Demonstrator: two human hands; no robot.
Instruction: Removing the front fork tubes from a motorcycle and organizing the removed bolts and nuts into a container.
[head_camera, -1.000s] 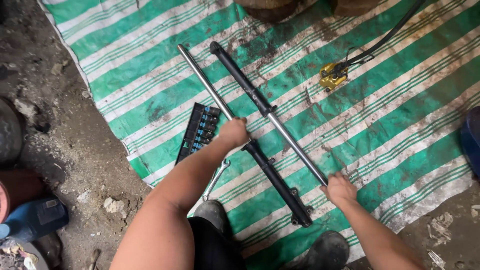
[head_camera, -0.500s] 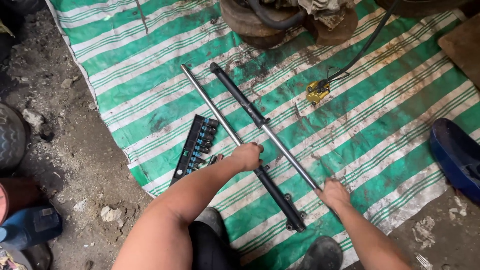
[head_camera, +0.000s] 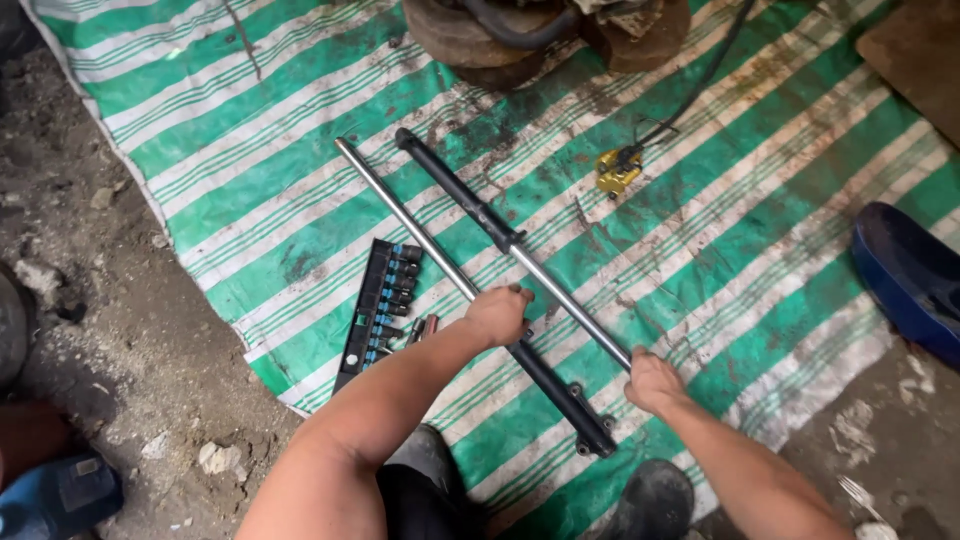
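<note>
- 2 fork tubes are laid side by side on the striped tarp (head_camera: 300, 190).
- The left hand (head_camera: 497, 315) is closed around the left fork tube (head_camera: 420, 235).
- The right hand (head_camera: 652, 382) is clamped on the right fork tube (head_camera: 480, 210).
- A socket rack (head_camera: 378, 305) lies just left of the left fork tube.
- A yellow caliper (head_camera: 615, 170) lies right of the tubes, well apart.

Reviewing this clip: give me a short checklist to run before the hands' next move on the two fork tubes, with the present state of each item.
1. Left hand gripping the left fork tube: ok, closed around it where chrome meets the black lower leg.
2. Right hand gripping the right fork tube: ok, closed on its chrome end.
3. Both tubes resting on the striped tarp: ok, lying side by side.
4. Socket rail apart from the tubes: ok, it lies just left of them.
5. Yellow caliper and its hose out of the way: ok, beyond the tubes.
6. Grip firmness: cannot tell.
</note>
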